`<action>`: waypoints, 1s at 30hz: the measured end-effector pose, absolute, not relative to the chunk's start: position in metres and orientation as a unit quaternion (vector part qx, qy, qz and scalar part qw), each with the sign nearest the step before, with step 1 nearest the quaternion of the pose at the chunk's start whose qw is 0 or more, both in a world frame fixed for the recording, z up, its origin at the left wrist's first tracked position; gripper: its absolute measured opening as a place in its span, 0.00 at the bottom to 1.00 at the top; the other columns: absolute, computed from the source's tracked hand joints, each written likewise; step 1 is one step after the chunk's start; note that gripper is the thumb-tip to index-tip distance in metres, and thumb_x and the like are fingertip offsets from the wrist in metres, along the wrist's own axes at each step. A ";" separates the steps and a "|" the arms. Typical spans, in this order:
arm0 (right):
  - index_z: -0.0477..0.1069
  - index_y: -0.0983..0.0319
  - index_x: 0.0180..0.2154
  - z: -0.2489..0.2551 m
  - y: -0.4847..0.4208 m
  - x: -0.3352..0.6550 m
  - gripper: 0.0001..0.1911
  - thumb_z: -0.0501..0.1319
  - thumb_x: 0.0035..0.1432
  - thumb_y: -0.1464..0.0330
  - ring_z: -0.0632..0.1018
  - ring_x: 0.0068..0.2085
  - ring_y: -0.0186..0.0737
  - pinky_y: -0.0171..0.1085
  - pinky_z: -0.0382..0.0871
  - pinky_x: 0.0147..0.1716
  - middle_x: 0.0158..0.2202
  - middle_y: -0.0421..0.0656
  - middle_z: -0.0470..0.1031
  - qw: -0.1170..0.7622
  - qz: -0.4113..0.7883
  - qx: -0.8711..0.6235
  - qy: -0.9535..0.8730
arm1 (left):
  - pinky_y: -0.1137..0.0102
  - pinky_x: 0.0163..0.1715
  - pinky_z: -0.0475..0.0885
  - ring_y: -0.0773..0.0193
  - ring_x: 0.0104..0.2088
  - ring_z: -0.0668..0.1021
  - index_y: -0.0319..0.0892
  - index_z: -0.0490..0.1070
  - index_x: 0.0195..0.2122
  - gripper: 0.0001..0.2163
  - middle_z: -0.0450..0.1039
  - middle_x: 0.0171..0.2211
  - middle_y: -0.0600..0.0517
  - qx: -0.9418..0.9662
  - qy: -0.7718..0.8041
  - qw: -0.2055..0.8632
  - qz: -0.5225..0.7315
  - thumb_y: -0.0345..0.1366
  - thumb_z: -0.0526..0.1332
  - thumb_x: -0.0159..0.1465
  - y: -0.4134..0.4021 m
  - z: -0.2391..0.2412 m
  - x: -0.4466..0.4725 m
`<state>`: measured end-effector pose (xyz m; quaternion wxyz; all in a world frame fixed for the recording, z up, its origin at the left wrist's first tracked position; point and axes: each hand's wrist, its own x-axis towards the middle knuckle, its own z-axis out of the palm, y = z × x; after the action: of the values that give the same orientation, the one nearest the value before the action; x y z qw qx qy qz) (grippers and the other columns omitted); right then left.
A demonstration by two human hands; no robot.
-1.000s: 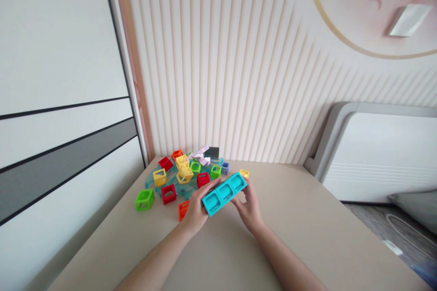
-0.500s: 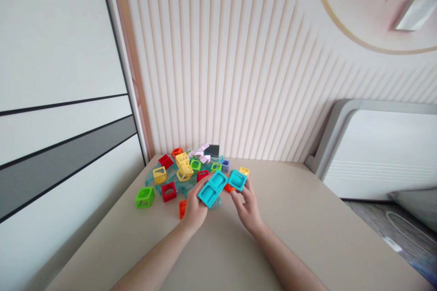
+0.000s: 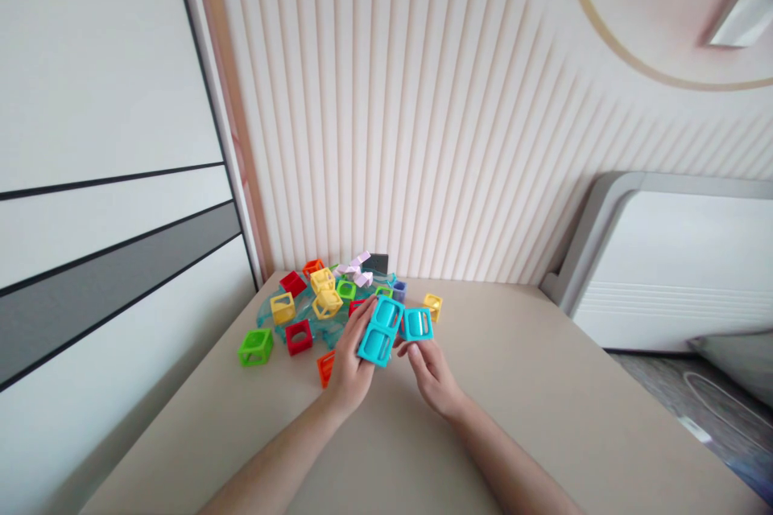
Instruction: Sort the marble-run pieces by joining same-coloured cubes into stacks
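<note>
1. Your left hand (image 3: 349, 358) is closed around the left side of a two-cell turquoise block (image 3: 382, 328), keeping it tilted above the table (image 3: 513, 418), its two windows facing you.
2. Your right hand (image 3: 436, 376) has a narrow grip at the lower edge of a single turquoise block (image 3: 417, 325), thumb on the near side; the fingertips behind it are partly hidden.
3. The single block sits just right of the two-cell block's upper half. A bit of red shows between them; you cannot tell from here whether the turquoise pieces touch.
4. Beyond your right hand, a yellow block (image 3: 432, 306) stands on the table.
5. Just left of your left hand lies an orange block (image 3: 326, 368), partly covered by the hand.
6. Farther left you have a red block (image 3: 299, 336) and a green block (image 3: 255, 347), the green one nearest the table's left edge.
7. Behind these, more coloured blocks lie among translucent blue pieces (image 3: 326, 336), with lilac pieces (image 3: 356, 269) near the ribbed wall (image 3: 386, 113).
</note>
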<state>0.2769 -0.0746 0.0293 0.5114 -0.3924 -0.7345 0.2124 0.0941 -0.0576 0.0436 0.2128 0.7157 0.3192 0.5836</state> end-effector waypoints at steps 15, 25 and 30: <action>0.70 0.55 0.55 0.027 -0.075 0.269 0.26 0.53 0.65 0.47 0.80 0.45 0.49 0.46 0.78 0.44 0.47 0.48 0.79 0.566 0.337 -0.347 -0.668 | 0.54 0.64 0.62 0.49 0.70 0.54 0.54 0.42 0.71 0.38 0.46 0.71 0.45 0.779 0.315 0.194 0.507 0.21 0.52 0.63 -0.064 0.034 0.104; 0.73 0.59 0.43 0.029 -0.074 0.270 0.15 0.63 0.62 0.55 0.78 0.37 0.43 0.39 0.74 0.38 0.36 0.42 0.78 0.593 0.370 -0.373 -0.610 | 0.56 0.64 0.63 0.52 0.70 0.55 0.54 0.38 0.72 0.33 0.43 0.72 0.46 0.798 0.292 0.196 0.489 0.27 0.50 0.70 -0.065 0.030 0.105; 0.74 0.58 0.44 0.030 -0.072 0.268 0.18 0.64 0.59 0.53 0.78 0.38 0.43 0.40 0.75 0.40 0.37 0.43 0.79 0.630 0.384 -0.365 -0.568 | 0.55 0.66 0.61 0.54 0.69 0.58 0.54 0.44 0.71 0.35 0.50 0.70 0.48 0.818 0.276 0.177 0.472 0.21 0.48 0.66 -0.063 0.031 0.103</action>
<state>0.2681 -0.0723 0.0303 0.6302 -0.3649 -0.5675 0.3843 0.1030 -0.0634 0.0307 0.1769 0.8182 0.2762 0.4722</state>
